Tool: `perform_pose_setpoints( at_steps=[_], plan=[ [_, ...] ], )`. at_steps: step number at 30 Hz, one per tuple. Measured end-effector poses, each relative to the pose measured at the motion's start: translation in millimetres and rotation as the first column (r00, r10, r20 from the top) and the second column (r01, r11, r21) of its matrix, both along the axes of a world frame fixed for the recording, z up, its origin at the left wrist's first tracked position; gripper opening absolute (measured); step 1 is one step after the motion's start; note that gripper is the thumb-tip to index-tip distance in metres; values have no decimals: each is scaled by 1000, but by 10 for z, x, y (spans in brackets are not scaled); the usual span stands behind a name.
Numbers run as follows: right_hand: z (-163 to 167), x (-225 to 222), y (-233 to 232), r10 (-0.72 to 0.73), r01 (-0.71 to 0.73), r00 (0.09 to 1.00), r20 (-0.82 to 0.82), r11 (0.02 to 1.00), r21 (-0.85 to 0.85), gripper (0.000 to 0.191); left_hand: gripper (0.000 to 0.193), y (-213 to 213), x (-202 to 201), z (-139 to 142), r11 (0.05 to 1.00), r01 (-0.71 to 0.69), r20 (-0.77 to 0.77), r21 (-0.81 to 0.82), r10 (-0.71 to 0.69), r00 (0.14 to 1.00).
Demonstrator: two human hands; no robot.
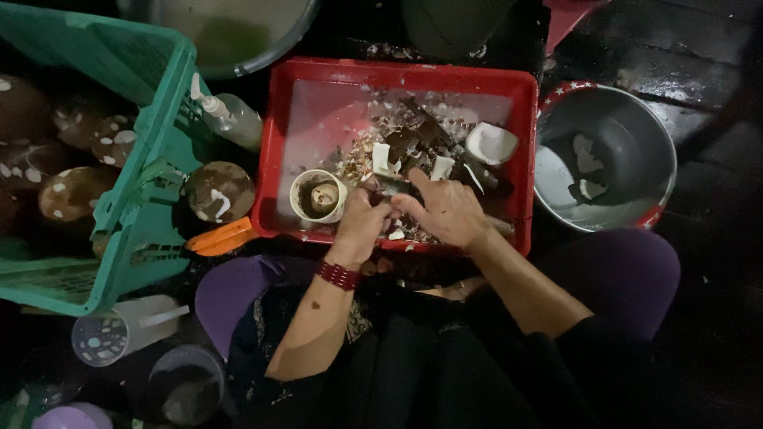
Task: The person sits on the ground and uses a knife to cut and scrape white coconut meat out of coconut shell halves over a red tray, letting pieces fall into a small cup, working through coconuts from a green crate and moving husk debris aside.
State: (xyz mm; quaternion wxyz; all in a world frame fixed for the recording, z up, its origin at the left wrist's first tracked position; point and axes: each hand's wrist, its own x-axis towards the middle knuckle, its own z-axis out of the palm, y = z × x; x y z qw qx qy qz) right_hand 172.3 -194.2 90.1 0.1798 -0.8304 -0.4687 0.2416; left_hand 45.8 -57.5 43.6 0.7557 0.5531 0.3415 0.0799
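Nearest the lens: dark-sleeved forearms, a red beaded bracelet on the left wrist. Left hand curled over something small at the near edge of the red tray; fingers closed, what they grip hidden. Right hand just beside it, palm down, fingers loosely spread over shell scraps. White coconut piece toward the tray's far right corner; a cut coconut half at its near left. Right of the tray, a metal basin. Left, a green crate of brown coconuts.
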Motion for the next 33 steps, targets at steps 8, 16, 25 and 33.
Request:
perform_pose_setpoints(
  at_steps=[8,16,25,33],
  plan=[
    [92,-29,2,-12,5,997,71,995,102,72,45,87,-23,-19,990,-48,178,-136,72,982],
    [104,-58,15,0,-4,998,63,998,64,70,38,70,-8,-70,971,-88,189,-223,132,973],
    [118,-84,18,-36,32,999,26,989,146,68,36,27,-27,47,980,-87,170,-176,117,978],
    [123,-81,46,-68,64,997,30,990,125,64,21,-76,-19,-106,974,-153,82,-164,168,982]
  ],
)
